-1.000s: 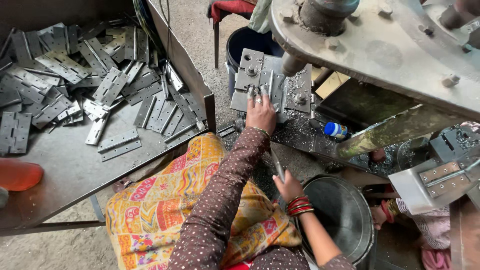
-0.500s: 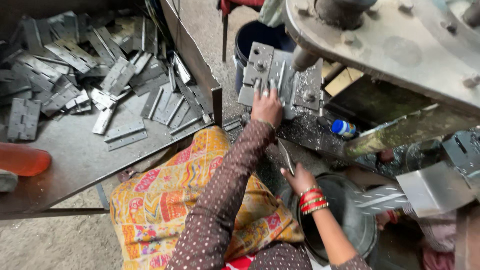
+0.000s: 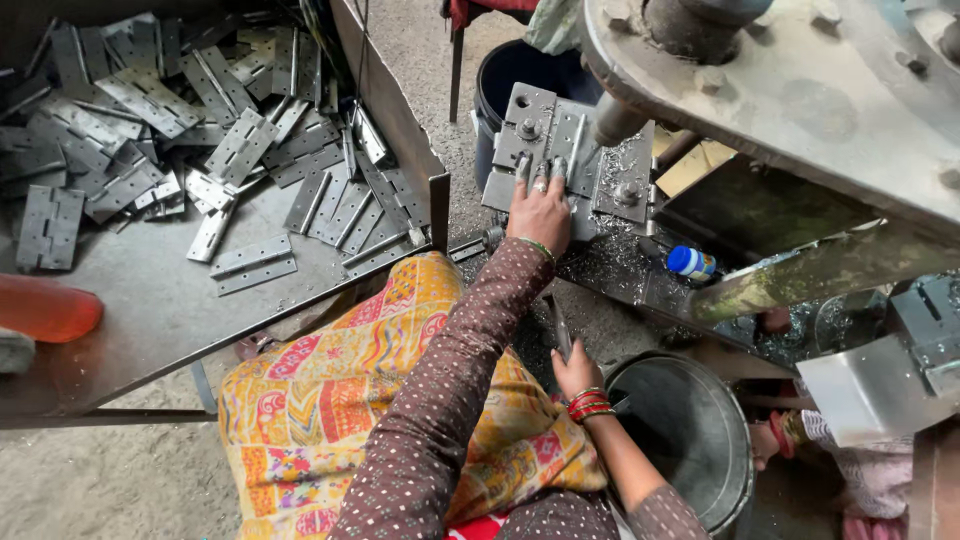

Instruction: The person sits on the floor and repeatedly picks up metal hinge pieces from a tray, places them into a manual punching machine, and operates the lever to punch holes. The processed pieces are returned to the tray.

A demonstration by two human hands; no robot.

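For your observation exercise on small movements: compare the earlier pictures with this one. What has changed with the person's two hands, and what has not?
The right hand has dropped from chest height towards the round grey metal bucket, its fingers closing on a thin metal strip. The left hand stays pressed on the grey steel drilling fixture. The pile of grey metal hinges lies unchanged.

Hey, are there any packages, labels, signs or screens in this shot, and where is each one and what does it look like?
Small bottle: lies on the metal machine bed, right of the left hand; rounded, blue cap, white body; any label is too small to tell.
Orange container: far left edge of the metal tray; rounded, translucent orange, no label visible.
No signs or screens in view.
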